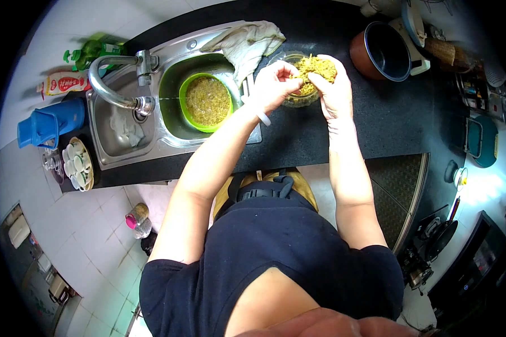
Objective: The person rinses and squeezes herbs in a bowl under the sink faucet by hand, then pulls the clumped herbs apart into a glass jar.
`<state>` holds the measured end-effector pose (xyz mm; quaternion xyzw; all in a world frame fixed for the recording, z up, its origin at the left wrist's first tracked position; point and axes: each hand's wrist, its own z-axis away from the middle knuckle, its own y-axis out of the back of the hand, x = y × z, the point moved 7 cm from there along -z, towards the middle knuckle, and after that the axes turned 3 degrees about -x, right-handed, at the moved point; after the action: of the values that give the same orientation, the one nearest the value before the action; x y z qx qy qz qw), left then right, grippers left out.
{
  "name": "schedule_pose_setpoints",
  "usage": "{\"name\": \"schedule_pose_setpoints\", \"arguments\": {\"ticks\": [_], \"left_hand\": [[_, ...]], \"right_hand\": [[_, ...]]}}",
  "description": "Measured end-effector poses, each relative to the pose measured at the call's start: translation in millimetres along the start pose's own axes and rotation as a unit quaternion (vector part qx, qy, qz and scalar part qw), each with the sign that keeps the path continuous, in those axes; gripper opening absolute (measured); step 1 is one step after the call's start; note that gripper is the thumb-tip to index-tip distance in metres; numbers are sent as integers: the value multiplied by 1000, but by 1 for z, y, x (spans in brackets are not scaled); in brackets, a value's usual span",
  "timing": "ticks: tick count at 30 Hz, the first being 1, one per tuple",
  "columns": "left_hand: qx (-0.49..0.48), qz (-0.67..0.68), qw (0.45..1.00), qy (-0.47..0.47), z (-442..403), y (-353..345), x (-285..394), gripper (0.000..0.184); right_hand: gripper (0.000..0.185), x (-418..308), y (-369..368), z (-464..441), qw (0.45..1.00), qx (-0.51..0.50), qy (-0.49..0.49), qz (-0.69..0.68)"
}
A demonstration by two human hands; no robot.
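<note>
A clump of yellow-green, stringy shredded food point(323, 68) sits in my right hand point(335, 90), with the fingers and thumb curled around it. My left hand point(275, 84), with a pale bangle at the wrist, pinches at the clump's left side, thumb and fingertips pressed together. Both hands are above a clear glass bowl point(298, 102) on the black counter; more of the same yellow food seems to show through the gap between them. Within the left sink basin's neighbour, a green bowl point(221, 121) holds yellowish bits in liquid.
A steel sink point(157, 132) with a curved faucet point(98, 84) lies left. A grey cloth point(247, 45) drapes over its back edge. A brown pot point(367, 53) stands right on the counter point(393, 123). A blue jug point(67, 119) and a tray of cups point(80, 165) are far left.
</note>
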<state>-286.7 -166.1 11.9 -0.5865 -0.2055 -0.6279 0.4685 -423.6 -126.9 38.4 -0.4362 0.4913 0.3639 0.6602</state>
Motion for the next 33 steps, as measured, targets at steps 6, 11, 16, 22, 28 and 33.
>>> {"name": "schedule_pose_setpoints", "arguments": {"ticks": [6, 11, 16, 22, 28, 33], "left_hand": [[24, 34, 999, -6, 4, 14, 11, 11], [77, 99, 992, -2, 5, 25, 12, 10], [37, 79, 996, -9, 5, 11, 18, 11], [12, 35, 999, -25, 4, 14, 12, 13], [-29, 42, 998, -35, 3, 1, 16, 12], [-7, 7, 999, -54, 2, 9, 13, 10]], "right_hand": [[42, -9, 7, -2, 988, -8, 36, 149], [44, -15, 15, -5, 995, 26, 54, 79], [47, -13, -2, 0, 999, -21, 10, 36], [45, -7, 11, -3, 995, 21, 45, 90], [49, -3, 2, -3, 998, -34, 10, 43], [48, -7, 3, -1, 993, -25, 36, 110]]}}
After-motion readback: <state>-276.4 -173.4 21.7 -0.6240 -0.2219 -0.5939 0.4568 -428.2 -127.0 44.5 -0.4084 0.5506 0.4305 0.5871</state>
